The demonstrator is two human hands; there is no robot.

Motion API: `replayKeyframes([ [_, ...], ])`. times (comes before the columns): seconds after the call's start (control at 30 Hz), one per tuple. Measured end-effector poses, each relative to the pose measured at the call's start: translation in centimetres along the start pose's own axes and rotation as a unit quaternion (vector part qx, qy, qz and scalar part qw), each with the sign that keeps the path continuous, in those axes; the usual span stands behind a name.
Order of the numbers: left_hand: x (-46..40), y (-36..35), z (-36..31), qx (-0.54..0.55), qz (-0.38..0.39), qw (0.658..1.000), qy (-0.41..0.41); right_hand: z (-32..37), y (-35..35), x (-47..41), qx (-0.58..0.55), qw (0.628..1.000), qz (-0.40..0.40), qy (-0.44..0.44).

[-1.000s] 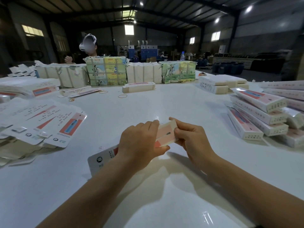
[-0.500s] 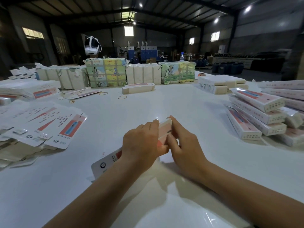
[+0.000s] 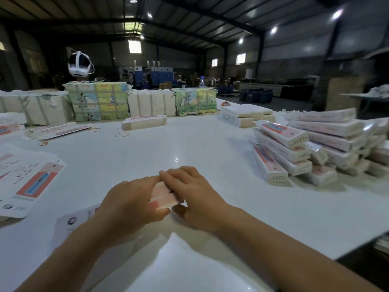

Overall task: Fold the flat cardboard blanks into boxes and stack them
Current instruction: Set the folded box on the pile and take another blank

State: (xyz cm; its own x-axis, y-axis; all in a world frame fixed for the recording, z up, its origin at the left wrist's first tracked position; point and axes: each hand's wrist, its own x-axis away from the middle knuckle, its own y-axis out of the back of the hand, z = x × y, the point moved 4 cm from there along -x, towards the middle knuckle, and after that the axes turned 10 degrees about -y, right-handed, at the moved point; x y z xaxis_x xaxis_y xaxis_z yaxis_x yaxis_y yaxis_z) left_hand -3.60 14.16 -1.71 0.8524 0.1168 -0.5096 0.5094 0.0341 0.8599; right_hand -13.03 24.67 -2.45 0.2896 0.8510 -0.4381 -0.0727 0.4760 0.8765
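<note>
At centre frame, low, both hands work one blank [image 3: 164,196] just above the white table [image 3: 189,148]. The left hand [image 3: 128,205] grips it from the left, fingers curled over the top and thumb beneath, clamped on the card. The right hand [image 3: 193,192] holds the pink end, fingers bent across the top edge and thumb tucked under, pinching it. The blank's white tail [image 3: 73,220] runs out lower left from under the left wrist (a round logo shows on it). The exact fold state between the hands is blurred; I cannot tell it.

At right of frame stands a stack of boxes [image 3: 282,150], laid in slanting layers, with more behind it toward the right edge. At left of frame flat blanks [image 3: 31,178] lie fanned on the table. Along the far edge, upper middle, sit strapped bundles [image 3: 99,104]; one lone box [image 3: 144,122] lies just before them, with rubber bands [image 3: 122,134] near it. A white headset [image 3: 81,64] shows upper left.
</note>
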Motion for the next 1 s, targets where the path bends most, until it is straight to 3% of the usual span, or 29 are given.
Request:
replayKeyframes([
  [0.07,-0.1,0.0,0.3,-0.025,-0.030,0.999,-0.013,-0.9,0.2,-0.1,0.045,0.998,-0.034,-0.020],
  [0.17,-0.1,0.9,1.6,-0.041,-0.119,0.992,0.027,-3.5,2.8,-1.3,0.029,0.986,-0.101,-0.130],
  [0.3,0.3,-0.4,3.1,0.001,-0.085,0.993,0.081,-9.5,10.6,-2.4,-0.020,0.938,-0.229,-0.259],
  [0.43,0.6,-1.9,3.0,0.048,-0.070,0.990,0.110,-16.8,18.1,-0.9,0.028,0.870,-0.343,-0.354],
  [0.6,0.6,-2.5,2.5,0.083,-0.035,0.988,0.123,-24.7,18.8,3.6,0.137,0.783,-0.273,-0.542],
  [0.7,0.7,-2.9,2.6,0.095,-0.015,0.986,0.133,-26.5,17.7,5.6,0.150,0.752,-0.215,-0.605],
  [0.8,0.8,-3.3,3.1,0.100,0.004,0.985,0.138,-24.9,18.1,4.8,0.150,0.772,-0.256,-0.563],
  [0.9,0.8,-3.5,3.1,0.092,0.011,0.985,0.143,-19.7,17.7,1.6,0.106,0.842,-0.327,-0.416],
  [1.0,0.6,-3.5,2.9,0.072,0.028,0.986,0.149,-12.6,13.6,-1.5,0.041,0.926,-0.265,-0.266],
])
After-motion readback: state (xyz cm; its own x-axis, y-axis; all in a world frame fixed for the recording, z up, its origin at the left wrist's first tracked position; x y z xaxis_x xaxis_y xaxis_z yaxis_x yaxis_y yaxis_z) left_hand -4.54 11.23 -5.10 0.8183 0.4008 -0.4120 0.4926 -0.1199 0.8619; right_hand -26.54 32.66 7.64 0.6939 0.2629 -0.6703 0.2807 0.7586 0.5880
